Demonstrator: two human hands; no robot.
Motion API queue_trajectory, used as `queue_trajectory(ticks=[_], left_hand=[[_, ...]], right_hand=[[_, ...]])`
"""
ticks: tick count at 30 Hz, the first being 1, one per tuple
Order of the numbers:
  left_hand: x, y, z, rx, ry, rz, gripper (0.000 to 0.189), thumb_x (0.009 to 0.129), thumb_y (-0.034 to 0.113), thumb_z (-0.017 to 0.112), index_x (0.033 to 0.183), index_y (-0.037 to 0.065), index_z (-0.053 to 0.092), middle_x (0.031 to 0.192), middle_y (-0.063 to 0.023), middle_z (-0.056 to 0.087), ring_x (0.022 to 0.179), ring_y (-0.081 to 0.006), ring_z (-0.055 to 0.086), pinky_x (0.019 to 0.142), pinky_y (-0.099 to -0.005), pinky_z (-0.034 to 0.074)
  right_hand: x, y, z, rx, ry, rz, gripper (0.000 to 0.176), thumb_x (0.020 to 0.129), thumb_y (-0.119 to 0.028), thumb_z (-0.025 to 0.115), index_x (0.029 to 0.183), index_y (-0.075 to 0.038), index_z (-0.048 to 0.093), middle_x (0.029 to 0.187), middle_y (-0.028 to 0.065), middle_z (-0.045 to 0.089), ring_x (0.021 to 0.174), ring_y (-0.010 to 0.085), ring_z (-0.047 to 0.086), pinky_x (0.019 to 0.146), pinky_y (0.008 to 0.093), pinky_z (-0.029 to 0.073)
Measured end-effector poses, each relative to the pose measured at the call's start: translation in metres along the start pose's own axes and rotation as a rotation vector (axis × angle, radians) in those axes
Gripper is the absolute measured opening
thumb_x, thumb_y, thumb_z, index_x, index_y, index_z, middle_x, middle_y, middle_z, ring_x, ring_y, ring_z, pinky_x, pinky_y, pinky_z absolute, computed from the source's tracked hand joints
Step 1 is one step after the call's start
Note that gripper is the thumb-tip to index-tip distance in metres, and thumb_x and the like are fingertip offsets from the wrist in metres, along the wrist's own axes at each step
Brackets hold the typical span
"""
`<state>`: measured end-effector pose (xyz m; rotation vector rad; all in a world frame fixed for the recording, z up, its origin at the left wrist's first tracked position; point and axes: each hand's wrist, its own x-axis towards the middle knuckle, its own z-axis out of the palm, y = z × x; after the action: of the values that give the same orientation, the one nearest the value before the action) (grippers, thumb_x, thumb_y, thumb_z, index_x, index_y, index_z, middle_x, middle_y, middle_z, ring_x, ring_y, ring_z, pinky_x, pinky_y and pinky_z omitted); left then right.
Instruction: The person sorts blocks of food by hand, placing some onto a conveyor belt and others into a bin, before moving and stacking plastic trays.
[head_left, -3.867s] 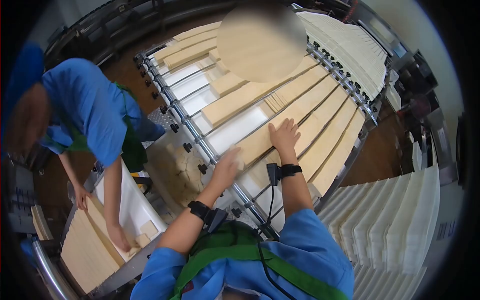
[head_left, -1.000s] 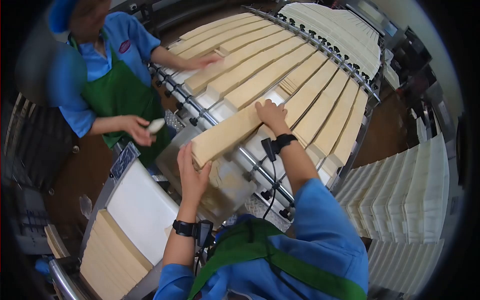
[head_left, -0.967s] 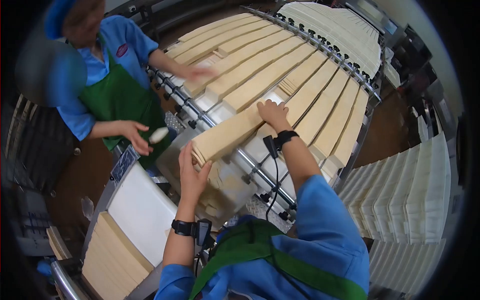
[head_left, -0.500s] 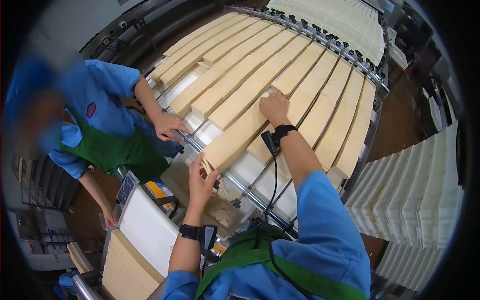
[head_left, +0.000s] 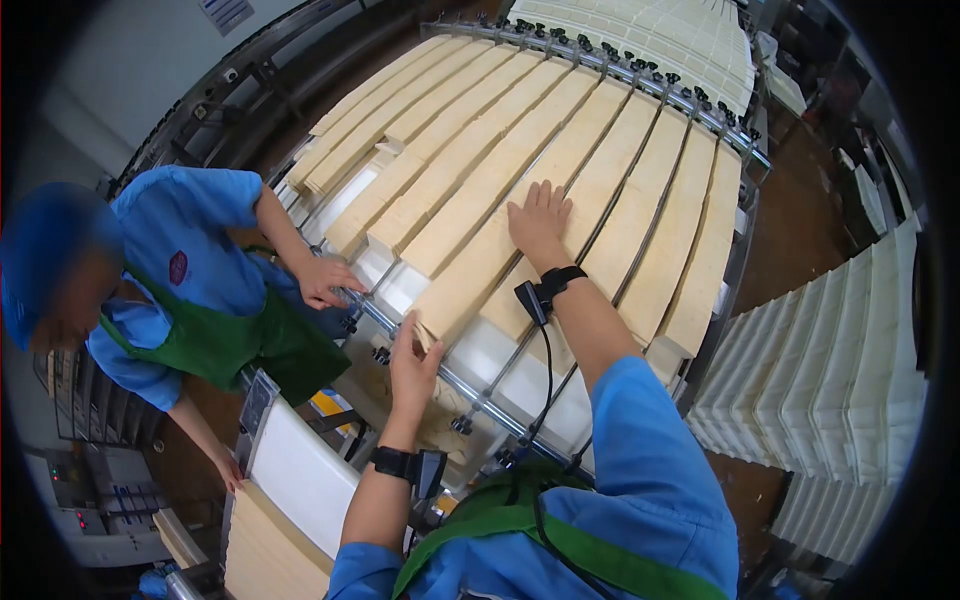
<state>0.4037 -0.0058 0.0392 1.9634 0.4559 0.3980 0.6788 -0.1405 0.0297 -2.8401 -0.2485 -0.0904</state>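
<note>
Long pale-yellow strips of layered sheets, which look like tofu sheets, lie side by side on the rack. At the near end of one tofu sheet strip [head_left: 470, 285], my left hand [head_left: 412, 375] grips the layered corner between thumb and fingers. My right hand [head_left: 540, 225] rests flat with fingers spread farther up, on the strips' top surface. Another tofu sheet strip [head_left: 515, 310] lies just right of the gripped one, partly under my right forearm.
A metal rail [head_left: 470, 390] runs along the rack's near edge. At the left, a co-worker [head_left: 200, 270] has one hand on the rail and the other at a pale stack [head_left: 270, 545] beside a white board [head_left: 300, 465]. Piled white cloth [head_left: 810, 370] stands right.
My right hand has opened from curled fingers to a flat, spread palm. My left hand stays at the strip's end. The co-worker's lower hand now touches the pale stack.
</note>
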Motion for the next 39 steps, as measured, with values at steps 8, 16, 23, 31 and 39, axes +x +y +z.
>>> queue_trajectory(ticks=[8,16,23,31,39], left_hand=[[0.011,0.014,-0.001,0.165,-0.13,0.018,0.054,0.082,-0.002,0.052,0.134,0.004,0.041,0.124,-0.0215,0.054,0.107,-0.0257,0.058,0.089,-0.0313,0.044],[-0.023,0.003,-0.025,0.03,0.143,-0.033,0.054,0.078,-0.004,0.041,0.132,0.001,0.044,0.127,-0.0227,0.051,0.116,-0.0272,0.051,0.098,-0.0294,0.037],[-0.114,-0.003,-0.072,0.385,0.472,-0.06,0.05,0.081,0.001,0.052,0.131,0.008,0.045,0.135,-0.0231,0.034,0.122,-0.0388,0.039,0.103,-0.039,0.032],[-0.21,-0.023,-0.105,-0.053,0.558,-0.061,0.031,0.085,0.0,0.052,0.115,0.001,0.053,0.11,-0.0151,0.051,0.09,-0.0263,0.057,0.079,-0.0302,0.048],[-0.313,-0.065,-0.169,0.182,1.067,-0.345,0.023,0.084,0.005,0.054,0.106,0.001,0.058,0.099,-0.0169,0.058,0.09,-0.0299,0.056,0.08,-0.0357,0.046]], right_hand=[[0.01,-0.004,-0.002,-0.046,-0.101,0.087,0.078,0.091,-0.054,0.031,0.143,0.002,0.018,0.151,0.0181,0.013,0.14,0.0347,0.009,0.112,0.0471,0.002],[0.003,0.002,-0.013,0.09,-0.105,0.086,0.083,0.087,-0.058,0.036,0.142,0.002,0.021,0.15,0.0206,0.013,0.139,0.038,0.005,0.11,0.0537,0.0],[-0.102,-0.032,-0.036,0.12,-0.186,-0.255,0.082,0.085,-0.055,0.045,0.143,-0.001,0.021,0.149,0.022,0.015,0.138,0.0438,0.004,0.106,0.0617,0.003],[-0.191,-0.086,-0.011,-0.009,-0.058,-0.673,0.063,0.087,-0.046,0.051,0.135,-0.008,0.038,0.146,0.0177,0.028,0.135,0.0395,0.02,0.104,0.0617,0.014],[-0.326,-0.154,-0.031,0.611,-0.41,-1.364,0.011,0.081,-0.014,0.063,0.087,-0.005,0.061,0.086,0.0079,0.062,0.102,0.0281,0.055,0.096,0.0453,0.03]])
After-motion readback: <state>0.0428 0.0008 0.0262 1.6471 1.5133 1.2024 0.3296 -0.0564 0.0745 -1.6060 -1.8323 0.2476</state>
